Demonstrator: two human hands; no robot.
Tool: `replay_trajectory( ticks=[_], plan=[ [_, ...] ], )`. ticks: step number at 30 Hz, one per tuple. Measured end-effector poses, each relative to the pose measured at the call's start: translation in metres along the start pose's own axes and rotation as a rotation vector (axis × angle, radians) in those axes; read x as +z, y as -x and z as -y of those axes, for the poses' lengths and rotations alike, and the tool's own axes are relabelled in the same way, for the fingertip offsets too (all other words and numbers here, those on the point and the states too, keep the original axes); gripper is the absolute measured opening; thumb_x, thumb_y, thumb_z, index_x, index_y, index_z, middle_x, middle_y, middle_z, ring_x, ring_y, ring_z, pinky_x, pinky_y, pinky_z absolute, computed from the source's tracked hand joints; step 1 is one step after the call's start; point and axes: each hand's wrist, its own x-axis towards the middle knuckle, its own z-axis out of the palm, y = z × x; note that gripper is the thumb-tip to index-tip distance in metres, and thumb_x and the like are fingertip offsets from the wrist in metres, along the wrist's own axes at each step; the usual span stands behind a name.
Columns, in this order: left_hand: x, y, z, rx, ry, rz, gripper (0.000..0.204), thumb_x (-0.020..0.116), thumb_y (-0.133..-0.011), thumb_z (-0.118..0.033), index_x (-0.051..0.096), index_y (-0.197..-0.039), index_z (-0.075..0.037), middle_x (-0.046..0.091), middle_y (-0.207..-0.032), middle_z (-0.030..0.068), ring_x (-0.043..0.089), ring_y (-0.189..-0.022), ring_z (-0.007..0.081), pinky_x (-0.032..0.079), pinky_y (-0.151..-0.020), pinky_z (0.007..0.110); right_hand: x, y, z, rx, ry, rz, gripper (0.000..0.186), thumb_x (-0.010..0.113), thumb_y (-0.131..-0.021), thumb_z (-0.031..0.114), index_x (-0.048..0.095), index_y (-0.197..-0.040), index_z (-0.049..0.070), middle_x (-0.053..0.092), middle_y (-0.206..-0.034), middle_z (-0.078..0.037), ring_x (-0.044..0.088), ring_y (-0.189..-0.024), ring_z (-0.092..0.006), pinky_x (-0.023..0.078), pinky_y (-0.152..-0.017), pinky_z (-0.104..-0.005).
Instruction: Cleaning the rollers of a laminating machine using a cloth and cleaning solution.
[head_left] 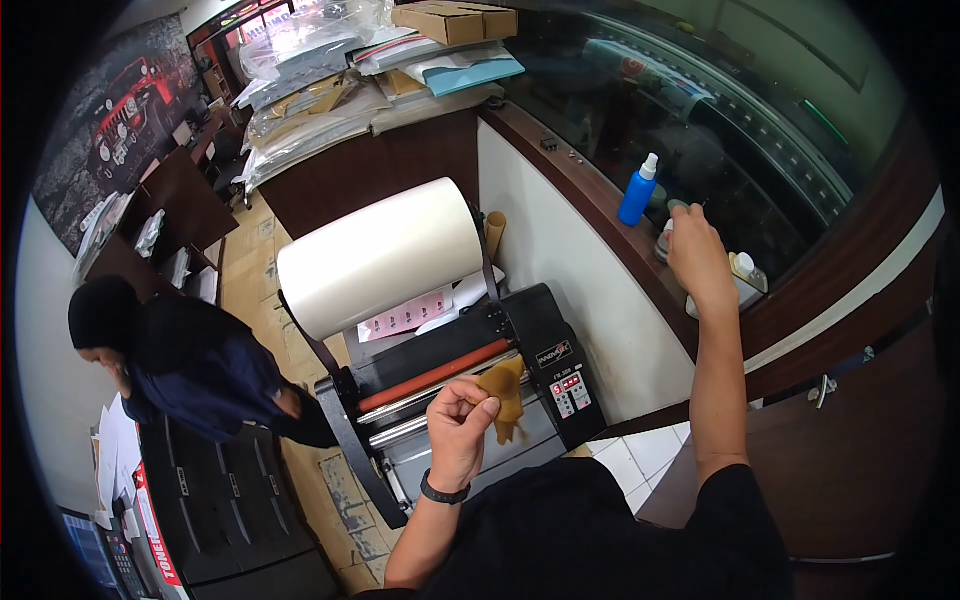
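Head view: left hand (460,430) pinches tan cloth (503,393) over black roller machine (530,318). Right hand (697,258) is at the ledge (600,187) between blue spray bottle (636,194) and white-capped container (744,264); can't tell what it grips. Advice: bunch the cloth clear of the red roller (435,378), reach without knocking the bottle.

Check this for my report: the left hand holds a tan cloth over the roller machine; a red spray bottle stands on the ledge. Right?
Not red: the head view shows a blue spray bottle on the ledge. The left hand does hold a tan cloth over the roller machine.
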Motion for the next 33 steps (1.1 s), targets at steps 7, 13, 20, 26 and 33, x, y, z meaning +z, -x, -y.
replay_trajectory(
  ticks=[7, 13, 20, 26, 33],
  plan=[
    [0.001, 0.007, -0.008, -0.004, 0.121, -0.008, 0.021, 0.066, -0.091, 0.008, 0.054, -0.102, -0.006, 0.060, -0.112, 0.0049, 0.063, -0.099, 0.0120, 0.052, -0.089, 0.027, 0.009, -0.007, -0.003, 0.074, 0.072, 0.044, 0.022, 0.060, -0.092, 0.003, 0.059, -0.113, -0.005, 0.058, -0.117, -0.025, 0.064, -0.101, -0.0476, 0.052, -0.087, -0.0541],
    [0.001, 0.010, -0.006, -0.036, 0.126, -0.063, 0.022, 0.065, -0.092, 0.008, 0.054, -0.105, -0.006, 0.059, -0.114, 0.0040, 0.063, -0.098, 0.0111, 0.052, -0.087, 0.026, -0.006, 0.008, 0.028, -0.021, -0.074, -0.136, 0.033, 0.064, -0.090, 0.003, 0.058, -0.122, -0.006, 0.057, -0.122, -0.023, 0.065, -0.100, -0.0453, 0.054, -0.085, -0.0500],
    [-0.010, 0.015, 0.010, -0.104, 0.057, -0.070, 0.020, 0.065, -0.093, 0.006, 0.055, -0.107, -0.006, 0.060, -0.113, 0.0024, 0.063, -0.090, 0.0070, 0.052, -0.074, 0.021, 0.055, 0.116, 0.095, -0.282, -1.293, 0.830, 0.042, 0.067, -0.100, 0.030, 0.061, -0.127, -0.002, 0.069, -0.114, -0.009, 0.063, -0.091, -0.0135, 0.053, -0.080, -0.0310],
    [-0.052, 0.043, 0.047, -0.246, -0.146, -0.141, 0.016, 0.066, -0.094, 0.004, 0.059, -0.103, -0.007, 0.063, -0.094, -0.0019, 0.058, -0.080, 0.0036, 0.048, -0.070, 0.019, 0.132, 0.196, 0.115, 0.153, -1.707, 1.169, 0.030, 0.069, -0.099, 0.027, 0.068, -0.112, 0.000, 0.070, -0.098, -0.004, 0.063, -0.087, -0.0083, 0.051, -0.080, -0.0260],
    [-0.142, 0.084, 0.069, -0.042, -0.956, -0.441, 0.021, 0.075, -0.087, -0.010, 0.064, -0.103, -0.002, 0.065, -0.095, 0.0071, 0.062, -0.091, 0.0202, 0.049, -0.084, 0.034, 0.198, 0.226, 0.115, 0.198, -1.080, 0.772, 0.021, 0.071, -0.094, 0.016, 0.072, -0.103, -0.003, 0.070, -0.091, -0.007, 0.061, -0.080, -0.0118, 0.050, -0.071, -0.0324]
  ],
)
